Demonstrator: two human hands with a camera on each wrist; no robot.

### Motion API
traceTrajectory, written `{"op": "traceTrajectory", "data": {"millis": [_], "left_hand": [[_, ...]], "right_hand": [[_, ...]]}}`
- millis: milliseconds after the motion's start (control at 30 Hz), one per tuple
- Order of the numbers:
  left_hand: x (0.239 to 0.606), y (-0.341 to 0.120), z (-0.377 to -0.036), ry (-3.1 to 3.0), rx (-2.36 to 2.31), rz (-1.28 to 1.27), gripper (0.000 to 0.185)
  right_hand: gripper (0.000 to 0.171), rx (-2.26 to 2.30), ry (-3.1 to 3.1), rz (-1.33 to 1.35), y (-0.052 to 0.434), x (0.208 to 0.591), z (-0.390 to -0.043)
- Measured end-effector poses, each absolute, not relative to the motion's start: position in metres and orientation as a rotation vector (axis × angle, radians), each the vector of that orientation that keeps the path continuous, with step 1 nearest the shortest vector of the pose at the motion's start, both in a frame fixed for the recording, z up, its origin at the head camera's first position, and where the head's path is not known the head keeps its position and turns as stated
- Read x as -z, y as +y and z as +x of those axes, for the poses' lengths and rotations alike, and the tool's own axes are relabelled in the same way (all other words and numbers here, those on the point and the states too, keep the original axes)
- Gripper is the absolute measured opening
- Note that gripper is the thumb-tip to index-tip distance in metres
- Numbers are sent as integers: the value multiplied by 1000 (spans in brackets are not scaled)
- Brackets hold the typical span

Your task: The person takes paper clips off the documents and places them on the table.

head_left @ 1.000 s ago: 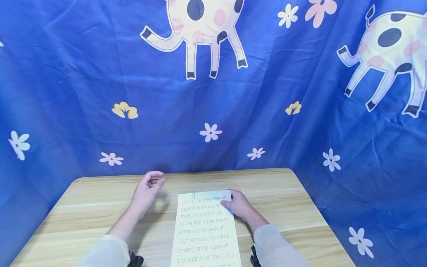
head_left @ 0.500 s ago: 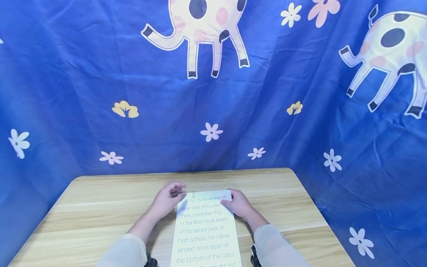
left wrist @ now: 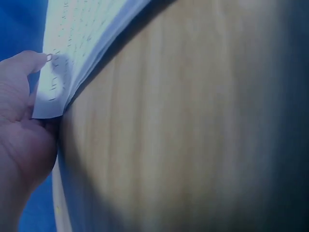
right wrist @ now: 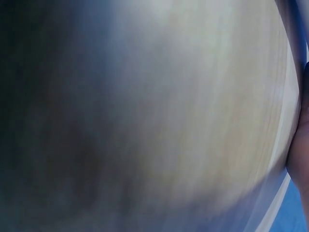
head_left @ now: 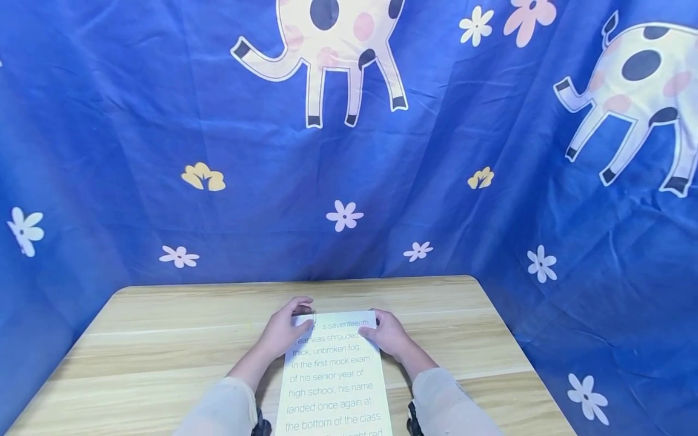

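Note:
A stack of white printed sheets (head_left: 332,393) lies in the middle of the table in the head view, its lower end cut off by the frame. At its top edge sits a thin wire paper clip (head_left: 314,317). My left hand (head_left: 279,334) grips the upper left corner, thumb on the print and the other fingers behind the sheets. In the left wrist view, the thumb tip is right at the clip (left wrist: 49,57). Across from it, my right hand (head_left: 390,334) holds the upper right corner, its thumb on the front; the right wrist view shows only part of this hand (right wrist: 300,150).
The pale wood table (head_left: 136,339) has rounded far corners. Behind it and to both sides hangs a blue curtain (head_left: 262,230) with cows and flowers. Dark wrist straps show below both sleeves (head_left: 223,406).
My left hand has moved right from beside the sheets onto their upper left corner, its thumb reaching the paper clip. The right hand keeps its hold on the other corner.

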State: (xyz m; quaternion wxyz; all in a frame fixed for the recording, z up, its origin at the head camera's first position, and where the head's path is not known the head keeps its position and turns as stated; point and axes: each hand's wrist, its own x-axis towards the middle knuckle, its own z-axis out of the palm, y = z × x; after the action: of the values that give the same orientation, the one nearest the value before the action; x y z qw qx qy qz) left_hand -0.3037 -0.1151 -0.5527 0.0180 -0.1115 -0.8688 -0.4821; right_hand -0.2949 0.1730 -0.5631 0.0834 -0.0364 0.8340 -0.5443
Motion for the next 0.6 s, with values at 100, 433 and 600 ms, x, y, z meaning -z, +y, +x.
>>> {"op": "traceTrajectory", "data": {"millis": [100, 433, 600], "left_hand": [[555, -113, -304, -2687, 1538, -351, 48], [555, -111, -299, -2744, 1431, -399, 34], [555, -111, -296, -2758, 1450, -382, 32]], "right_hand": [[27, 1611, 2500, -101, 173, 563, -295], [28, 1641, 2483, -121, 172, 563, -296], [27, 1624, 2474, -103, 173, 564, -295]]}}
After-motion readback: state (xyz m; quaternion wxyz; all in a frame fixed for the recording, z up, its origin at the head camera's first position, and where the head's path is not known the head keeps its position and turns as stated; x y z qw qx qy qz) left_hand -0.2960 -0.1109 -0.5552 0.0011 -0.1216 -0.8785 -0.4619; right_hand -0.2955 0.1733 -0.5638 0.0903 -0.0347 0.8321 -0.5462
